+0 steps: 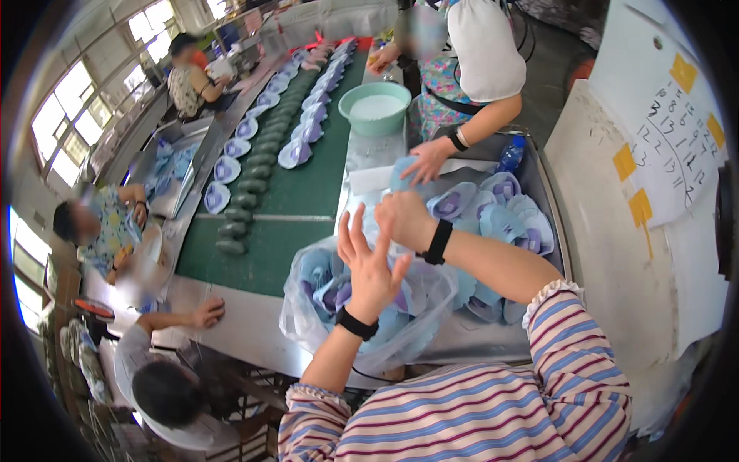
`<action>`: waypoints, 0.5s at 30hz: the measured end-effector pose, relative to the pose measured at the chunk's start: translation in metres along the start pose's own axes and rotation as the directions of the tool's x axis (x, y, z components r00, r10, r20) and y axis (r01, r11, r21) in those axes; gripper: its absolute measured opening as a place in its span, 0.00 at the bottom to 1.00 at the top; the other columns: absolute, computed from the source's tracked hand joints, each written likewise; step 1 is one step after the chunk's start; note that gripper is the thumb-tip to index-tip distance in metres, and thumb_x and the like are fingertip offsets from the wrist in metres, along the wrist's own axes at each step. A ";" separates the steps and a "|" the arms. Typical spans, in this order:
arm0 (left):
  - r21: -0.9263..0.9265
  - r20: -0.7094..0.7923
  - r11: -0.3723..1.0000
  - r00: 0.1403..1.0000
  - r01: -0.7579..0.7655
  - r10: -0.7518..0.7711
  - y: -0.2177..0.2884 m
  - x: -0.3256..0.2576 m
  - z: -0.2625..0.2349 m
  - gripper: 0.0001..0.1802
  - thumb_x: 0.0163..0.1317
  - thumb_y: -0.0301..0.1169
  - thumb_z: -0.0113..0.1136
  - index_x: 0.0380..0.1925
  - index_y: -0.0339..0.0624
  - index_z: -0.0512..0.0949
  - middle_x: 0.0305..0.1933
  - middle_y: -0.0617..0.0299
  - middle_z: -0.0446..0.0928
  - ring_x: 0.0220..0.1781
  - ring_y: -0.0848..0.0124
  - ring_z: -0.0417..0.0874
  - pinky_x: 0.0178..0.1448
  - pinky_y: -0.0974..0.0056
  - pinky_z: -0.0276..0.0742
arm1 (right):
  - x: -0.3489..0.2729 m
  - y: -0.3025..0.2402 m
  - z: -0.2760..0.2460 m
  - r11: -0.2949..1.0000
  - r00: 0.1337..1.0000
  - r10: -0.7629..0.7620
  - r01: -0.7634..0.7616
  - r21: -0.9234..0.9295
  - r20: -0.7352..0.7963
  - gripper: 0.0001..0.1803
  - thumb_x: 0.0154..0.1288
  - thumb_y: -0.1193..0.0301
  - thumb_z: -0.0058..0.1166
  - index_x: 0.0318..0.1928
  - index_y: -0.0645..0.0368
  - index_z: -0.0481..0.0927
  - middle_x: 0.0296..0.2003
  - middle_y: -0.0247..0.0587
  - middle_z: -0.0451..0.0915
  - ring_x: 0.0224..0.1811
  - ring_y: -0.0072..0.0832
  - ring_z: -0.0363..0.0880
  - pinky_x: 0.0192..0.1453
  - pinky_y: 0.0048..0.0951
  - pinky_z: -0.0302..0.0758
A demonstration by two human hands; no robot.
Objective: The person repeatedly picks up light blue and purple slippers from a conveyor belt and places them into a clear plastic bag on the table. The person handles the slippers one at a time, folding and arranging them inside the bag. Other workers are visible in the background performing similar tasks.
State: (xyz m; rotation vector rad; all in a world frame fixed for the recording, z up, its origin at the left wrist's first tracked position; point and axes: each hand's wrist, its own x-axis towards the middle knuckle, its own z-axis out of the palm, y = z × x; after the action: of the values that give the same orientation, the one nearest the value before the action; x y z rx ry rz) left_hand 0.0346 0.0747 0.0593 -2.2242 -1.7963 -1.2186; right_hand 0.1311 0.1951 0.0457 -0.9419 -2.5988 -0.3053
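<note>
My left hand [369, 271] is raised over a clear plastic bag [441, 306], its fingers spread and nothing in them. Inside the bag lie several light blue pieces with purple lining, which look like shoe uppers. My right hand [406, 219] is just beyond it, fingers curled closed; what they hold, if anything, is hidden. To its right a pile of similar light blue and purple uppers [502, 222] fills a metal tray. Just beyond my right hand, a co-worker's hand [428, 160] touches a light blue piece [401, 175].
A green conveyor belt [300, 192] carries dark green shoe lasts [265, 148] between two rows of uppers. A pale green basin [375, 108] stands at the far edge, and a blue bottle [511, 154] in the tray corner. Other people sit left; a white board [608, 169] is at right.
</note>
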 end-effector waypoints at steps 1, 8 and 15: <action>0.066 0.017 0.996 0.998 -0.065 0.064 -0.005 -0.006 0.008 0.32 0.55 0.51 0.56 0.58 0.50 0.68 0.70 0.44 0.46 0.71 0.41 0.41 0.67 0.40 0.42 | -0.002 -0.002 -0.003 1.000 0.997 -0.020 0.020 -0.004 0.074 0.07 0.45 0.67 0.52 0.19 0.56 0.78 0.21 0.43 0.78 0.25 0.36 0.79 0.25 0.34 0.74; 0.057 0.147 0.995 0.986 -0.085 0.076 -0.033 0.015 0.041 0.34 0.59 0.56 0.47 0.62 0.52 0.65 0.70 0.42 0.45 0.71 0.41 0.43 0.67 0.41 0.40 | -0.024 0.026 0.012 0.998 0.990 0.060 -0.057 -0.022 0.130 0.04 0.44 0.69 0.53 0.18 0.53 0.79 0.18 0.43 0.79 0.22 0.37 0.79 0.21 0.35 0.72; -0.140 0.084 0.989 0.995 -0.035 0.047 -0.044 0.010 0.043 0.39 0.56 0.59 0.49 0.63 0.49 0.61 0.71 0.40 0.44 0.71 0.41 0.43 0.66 0.39 0.42 | -0.030 0.017 0.021 0.997 0.979 0.005 -0.020 0.071 0.204 0.05 0.44 0.68 0.53 0.18 0.52 0.80 0.19 0.37 0.79 0.24 0.33 0.80 0.23 0.33 0.72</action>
State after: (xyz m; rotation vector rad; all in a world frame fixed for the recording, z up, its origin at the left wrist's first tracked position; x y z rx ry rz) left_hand 0.0215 0.1183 0.0165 -2.4121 -1.7350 -1.2961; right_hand 0.1579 0.1972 0.0156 -1.0117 -2.7662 -0.1145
